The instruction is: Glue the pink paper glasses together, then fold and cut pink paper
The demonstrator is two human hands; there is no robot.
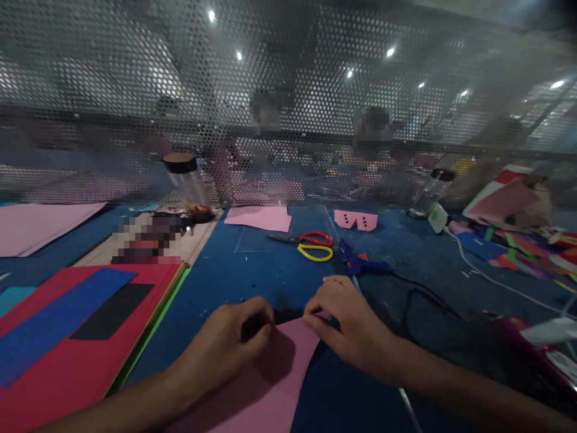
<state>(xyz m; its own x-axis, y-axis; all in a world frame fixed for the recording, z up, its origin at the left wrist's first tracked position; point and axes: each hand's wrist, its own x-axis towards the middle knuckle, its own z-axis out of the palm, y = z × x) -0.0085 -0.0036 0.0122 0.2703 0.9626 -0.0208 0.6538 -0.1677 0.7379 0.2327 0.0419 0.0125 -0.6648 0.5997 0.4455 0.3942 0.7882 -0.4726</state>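
A sheet of pink paper (274,385) lies in front of me on the blue table. My left hand (237,337) pinches at the sheet's far left corner, thumb and forefinger together. At the far right corner my right hand (345,325) has thumb and fingers closed on the paper's edge. Beyond my hands lie scissors (306,242) with one red and one yellow handle. To their right is a blue glue gun (363,261) with an orange trigger. Behind these are a small pink cut-out with black squares (356,220) and another pink paper piece (259,218).
On the left, a stack of coloured sheets (54,361) carries blue and black strips. Two clear bottles, one left (189,189) and one right (430,192), stand before a perforated metal screen (288,72). Paper scraps (509,246) and a white cable (487,279) lie on the right.
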